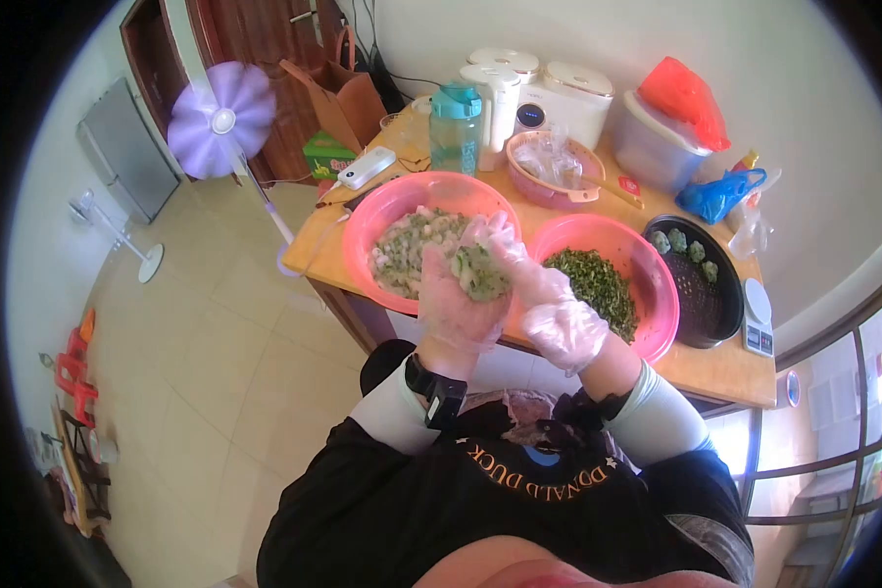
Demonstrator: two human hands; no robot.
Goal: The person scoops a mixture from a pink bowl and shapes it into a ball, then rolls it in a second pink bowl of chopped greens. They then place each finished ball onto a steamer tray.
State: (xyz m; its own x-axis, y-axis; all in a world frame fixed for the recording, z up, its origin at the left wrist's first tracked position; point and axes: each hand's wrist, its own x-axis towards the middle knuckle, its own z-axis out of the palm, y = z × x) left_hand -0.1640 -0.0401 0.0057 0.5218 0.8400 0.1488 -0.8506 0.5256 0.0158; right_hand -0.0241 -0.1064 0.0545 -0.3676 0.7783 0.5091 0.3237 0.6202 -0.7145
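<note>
Cupping green filling (480,274), shirt (402,510) reading DONALD DUCK

looks like someone's home kitchen/dining corner: wooden table (725,372) crowded with pink basins (387,220), a rice cooker (568,98) and kitchen scale (758,316), plus a standing fan (221,120) on tiled floor (206,372).

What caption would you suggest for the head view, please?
Gloved left hand and right hand press a lump of green-flecked filling above a pink basin on a table.
</note>
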